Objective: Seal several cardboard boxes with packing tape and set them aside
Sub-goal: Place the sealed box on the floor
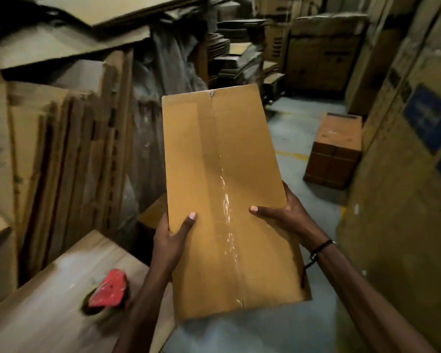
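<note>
Item: taped box (222,174), held in both my hands (172,240) (288,217) off the bench (48,301). Risk: edge-only grip; could slip when set aside.

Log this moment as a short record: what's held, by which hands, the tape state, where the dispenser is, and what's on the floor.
held item: cardboard box, carried above the floor
left hand: grips the box's left edge, thumb on top
right hand: grips the right edge, thumb on top
tape: clear strip along the centre seam
tape dispenser: red, resting on the wooden table
floor: small brown box ahead to the right
</note>
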### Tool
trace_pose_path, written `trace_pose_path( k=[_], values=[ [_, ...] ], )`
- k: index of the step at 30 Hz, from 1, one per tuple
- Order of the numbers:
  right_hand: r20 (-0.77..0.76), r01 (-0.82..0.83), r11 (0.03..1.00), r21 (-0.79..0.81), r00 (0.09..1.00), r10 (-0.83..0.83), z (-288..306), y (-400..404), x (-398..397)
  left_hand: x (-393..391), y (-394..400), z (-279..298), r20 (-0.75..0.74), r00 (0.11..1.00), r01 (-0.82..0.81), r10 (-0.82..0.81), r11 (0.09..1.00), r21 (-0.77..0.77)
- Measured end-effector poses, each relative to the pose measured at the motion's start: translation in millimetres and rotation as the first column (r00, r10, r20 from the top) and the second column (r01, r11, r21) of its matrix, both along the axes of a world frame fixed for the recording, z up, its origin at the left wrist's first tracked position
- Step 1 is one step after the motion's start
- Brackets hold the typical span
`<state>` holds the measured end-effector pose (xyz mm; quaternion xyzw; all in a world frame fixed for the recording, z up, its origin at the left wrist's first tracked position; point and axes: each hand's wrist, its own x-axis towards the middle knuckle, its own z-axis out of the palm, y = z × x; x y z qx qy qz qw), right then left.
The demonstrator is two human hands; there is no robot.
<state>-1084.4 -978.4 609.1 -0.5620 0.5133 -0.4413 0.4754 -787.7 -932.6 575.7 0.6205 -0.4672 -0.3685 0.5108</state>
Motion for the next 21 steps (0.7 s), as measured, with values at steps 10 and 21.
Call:
trace_pose_path(
  k=[10, 21],
  values=[
    [-0.011, 0.028, 0.998, 0.055, 1.0, -0.028, -10.3, -132.1, -90.4, -86.8, -135.2, -10.8, -0.064, 0.995, 0.083, -0.078, 0.992, 0.09],
    [-0.072, 0.037, 0.996, 0.086, 0.997, -0.031, -29.9, -345.5, -113.5, -113.5, -346.5, -28.6, -0.069, 0.994, 0.086, -0.079, 0.991, 0.107]
  ],
)
